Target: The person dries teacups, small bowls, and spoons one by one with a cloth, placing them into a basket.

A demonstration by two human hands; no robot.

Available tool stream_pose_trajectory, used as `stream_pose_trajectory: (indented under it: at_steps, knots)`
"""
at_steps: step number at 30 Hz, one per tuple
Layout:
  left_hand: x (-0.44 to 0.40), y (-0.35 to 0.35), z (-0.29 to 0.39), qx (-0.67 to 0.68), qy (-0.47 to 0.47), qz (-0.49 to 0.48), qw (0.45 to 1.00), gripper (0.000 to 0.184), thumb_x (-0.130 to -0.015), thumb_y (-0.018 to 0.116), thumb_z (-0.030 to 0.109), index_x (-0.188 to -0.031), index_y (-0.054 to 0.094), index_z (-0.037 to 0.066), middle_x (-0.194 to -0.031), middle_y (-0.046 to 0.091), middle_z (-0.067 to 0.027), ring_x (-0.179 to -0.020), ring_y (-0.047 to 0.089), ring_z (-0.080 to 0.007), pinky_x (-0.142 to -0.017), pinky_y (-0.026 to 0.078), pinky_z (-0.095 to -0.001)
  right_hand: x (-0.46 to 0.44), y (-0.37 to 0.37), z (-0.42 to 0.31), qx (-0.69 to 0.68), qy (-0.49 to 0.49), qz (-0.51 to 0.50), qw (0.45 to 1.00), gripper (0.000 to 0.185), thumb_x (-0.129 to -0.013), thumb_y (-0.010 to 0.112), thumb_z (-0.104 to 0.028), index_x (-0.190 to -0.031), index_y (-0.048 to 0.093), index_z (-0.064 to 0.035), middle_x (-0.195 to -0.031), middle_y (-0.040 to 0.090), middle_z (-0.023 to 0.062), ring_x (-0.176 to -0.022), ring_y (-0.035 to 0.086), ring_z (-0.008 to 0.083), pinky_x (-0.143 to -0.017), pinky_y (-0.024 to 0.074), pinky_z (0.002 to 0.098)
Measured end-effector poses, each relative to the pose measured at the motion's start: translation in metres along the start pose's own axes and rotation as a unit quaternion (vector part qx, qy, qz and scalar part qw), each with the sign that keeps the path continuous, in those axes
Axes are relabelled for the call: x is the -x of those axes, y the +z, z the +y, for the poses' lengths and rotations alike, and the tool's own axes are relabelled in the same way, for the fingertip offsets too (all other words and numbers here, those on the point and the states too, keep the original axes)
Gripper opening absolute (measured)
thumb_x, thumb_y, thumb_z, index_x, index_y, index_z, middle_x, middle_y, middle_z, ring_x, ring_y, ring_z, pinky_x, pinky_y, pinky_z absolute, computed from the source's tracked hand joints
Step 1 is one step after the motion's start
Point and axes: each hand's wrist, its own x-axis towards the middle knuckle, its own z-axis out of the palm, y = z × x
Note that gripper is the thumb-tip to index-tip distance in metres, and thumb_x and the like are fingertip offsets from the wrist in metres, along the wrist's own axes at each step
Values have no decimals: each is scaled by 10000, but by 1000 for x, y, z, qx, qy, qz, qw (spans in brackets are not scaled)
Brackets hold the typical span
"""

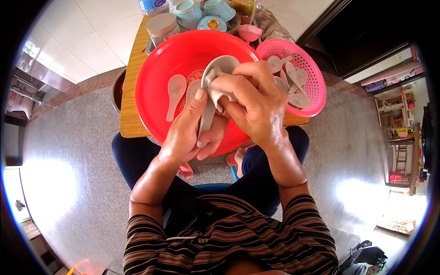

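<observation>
My left hand (185, 130) is closed around the handle of a white soup spoon (208, 117), held up over a red basin (153, 59). The spoon's bowl points away from me. My right hand (259, 101) pinches a pale cloth (222, 95) and presses it into that bowl, so part of the inside is covered. Below, in the basin, lies another white spoon (176, 89). One more spoon (193, 90) shows there, partly hidden behind my left hand.
A pink colander (316, 80) with several white spoons (300, 78) stands right of the basin. Behind it on the wooden table (133, 105) are light-blue cups (188, 13), a lidded jar (162, 27) and a small pink bowl (250, 32). A dark-rimmed pot (118, 91) sits at the left.
</observation>
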Motion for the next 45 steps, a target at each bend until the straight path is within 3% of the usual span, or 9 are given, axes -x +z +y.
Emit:
stream_pose_trajectory:
  at_steps: [1, 6, 12, 16, 19, 22, 31, 37, 45]
  knots:
    - [0, 4, 1, -2, 9, 10, 1000, 585, -1016, 158, 558, -1031, 496, 81, -480, 316, 14, -297, 244, -77, -274, 198, -208, -1, -1, 1, 32, -8, 28, 999, 319, -613, 799, -82, -891, 683, -186, -862, 539, 1, -627, 608, 144, -515, 496, 292]
    - [2, 9, 6, -52, 1, 45, 998, 610, -1007, 167, 580, -976, 486, 60, -480, 303, 28, -302, 247, -74, -282, 187, -212, 0, 0, 9, 65, 2, 74, 995, 343, -596, 810, -76, -904, 693, -172, -887, 544, 1, -600, 594, 146, -506, 484, 291]
    - [5, 6, 12, -182, 93, 188, 961, 578, -1022, 241, 529, -941, 524, 32, -494, 370, 2, -311, 274, -100, -294, 209, -235, 5, 14, -1, -100, 47, -13, 994, 302, -652, 765, -77, -932, 685, -160, -892, 567, 12, -674, 647, 187, -552, 527, 302]
    - [9, -5, 17, -277, 56, 118, 952, 604, -1017, 241, 554, -1090, 508, 17, -563, 361, 14, -394, 330, -77, -354, 249, -229, 4, 15, 7, -55, 3, 13, 998, 289, -636, 786, -89, -889, 666, -160, -869, 560, -3, -664, 637, 176, -532, 509, 301]
    - [8, 4, 12, -113, 10, 60, 992, 534, -1033, 222, 507, -1007, 475, 38, -502, 303, 23, -310, 243, -70, -287, 195, -213, 1, 11, 14, 59, -27, 95, 993, 292, -612, 804, -98, -851, 649, -164, -846, 545, -4, -612, 598, 151, -499, 479, 296]
    - [6, 5, 16, -69, -22, 21, 997, 535, -1032, 220, 512, -1004, 470, 39, -502, 305, 24, -310, 245, -67, -283, 197, -209, -1, 6, 16, 69, -24, 109, 991, 289, -608, 802, -91, -835, 636, -156, -832, 542, 0, -612, 599, 157, -496, 476, 294]
    - [0, -1, 9, -52, 20, 67, 996, 546, -1027, 220, 522, -988, 467, 37, -490, 319, 21, -312, 255, -69, -273, 203, -205, 6, 19, 8, -81, 57, 12, 995, 239, -664, 774, -94, -861, 666, -177, -826, 559, -7, -635, 621, 166, -518, 500, 291]
    - [3, 5, 11, -68, -3, 43, 997, 521, -1019, 250, 541, -965, 432, 57, -486, 329, 20, -308, 269, -71, -279, 211, -205, -1, 4, 18, 47, -2, 89, 995, 269, -637, 797, -95, -859, 666, -172, -851, 534, -17, -632, 613, 158, -497, 482, 288]
    - [4, 9, 15, -129, 77, 70, 986, 454, -1032, 304, 472, -995, 430, 38, -492, 351, 5, -303, 282, -73, -281, 232, -200, -1, 7, 7, -47, 70, 24, 996, 224, -679, 757, -61, -870, 654, -117, -845, 582, 34, -673, 635, 219, -554, 508, 332]
